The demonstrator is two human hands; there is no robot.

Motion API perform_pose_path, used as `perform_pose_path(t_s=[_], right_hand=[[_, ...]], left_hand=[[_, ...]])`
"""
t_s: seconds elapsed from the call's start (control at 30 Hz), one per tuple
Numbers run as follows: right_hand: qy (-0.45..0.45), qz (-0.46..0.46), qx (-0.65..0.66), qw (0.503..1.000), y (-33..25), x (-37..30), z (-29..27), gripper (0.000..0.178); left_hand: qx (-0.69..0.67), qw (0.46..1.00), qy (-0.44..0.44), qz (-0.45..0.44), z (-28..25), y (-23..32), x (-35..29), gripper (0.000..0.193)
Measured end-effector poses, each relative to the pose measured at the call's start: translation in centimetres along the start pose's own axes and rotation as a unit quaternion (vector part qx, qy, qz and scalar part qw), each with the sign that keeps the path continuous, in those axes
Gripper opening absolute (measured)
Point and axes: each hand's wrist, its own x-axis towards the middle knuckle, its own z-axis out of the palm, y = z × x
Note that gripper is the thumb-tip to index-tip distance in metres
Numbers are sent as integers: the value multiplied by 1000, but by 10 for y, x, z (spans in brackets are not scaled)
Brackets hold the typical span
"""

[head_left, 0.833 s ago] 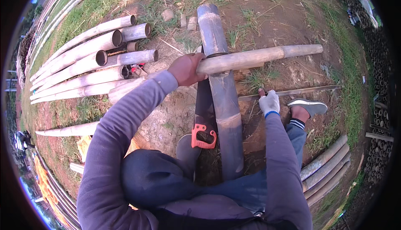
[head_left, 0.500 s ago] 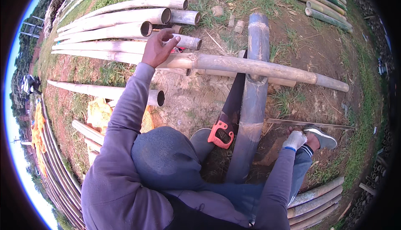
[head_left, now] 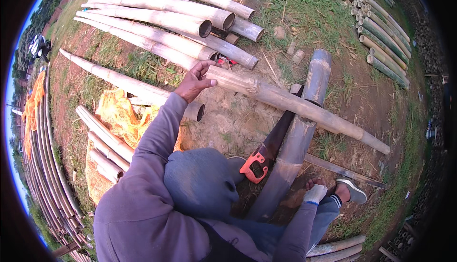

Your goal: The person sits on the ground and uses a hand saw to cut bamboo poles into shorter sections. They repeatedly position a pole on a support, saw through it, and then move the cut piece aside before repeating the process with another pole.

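Note:
My bare left hand [head_left: 193, 83] is at the near-left end of a pale bamboo pole [head_left: 285, 101], its thumb and fingers closed about the cut end. That pole lies across a thick grey bamboo log [head_left: 291, 143]. A handsaw [head_left: 257, 166] with an orange-red handle stands against the log's left side, its dark blade running up under the pole. My right hand [head_left: 315, 193], in a white glove with bare fingertips, hangs by my bent knee. Its fingers are loosely curled and slightly apart, with nothing seen in them.
Large cut bamboo poles [head_left: 166, 19] lie at upper left, with a red object [head_left: 226, 60] beside them. An orange net [head_left: 119, 112] and shorter poles [head_left: 107, 136] are on the left. A flat strip [head_left: 347, 170] lies near my foot [head_left: 352, 190]. Greenish poles [head_left: 388, 43] are stacked at upper right.
The view has turned, so the whole scene appears rotated and shifted. My left hand has come down from above the pale pole to its cut end. My right hand stays by the knee.

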Motion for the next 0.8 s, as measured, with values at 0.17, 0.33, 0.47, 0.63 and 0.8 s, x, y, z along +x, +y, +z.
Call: perform_pose_path(t_s=[0.17,0.33,0.47,0.63,0.8], right_hand=[[-70,2,29,997,11,19,-31,28],[-58,-42,106,992,-44,-64,100,54],[-179,43,290,939,-100,-119,175,71],[-203,61,437,874,-90,-121,204,64],[-210,56,447,868,-82,-126,200,58]], left_hand=[[126,982,-98,101,22,12,13,69],[290,935,-73,190,40,55,-35,70],[601,682,-15,417,62,53,-63,62],[587,634,-18,503,51,21,-93,75],[580,667,9,468,26,-23,-118,78]])
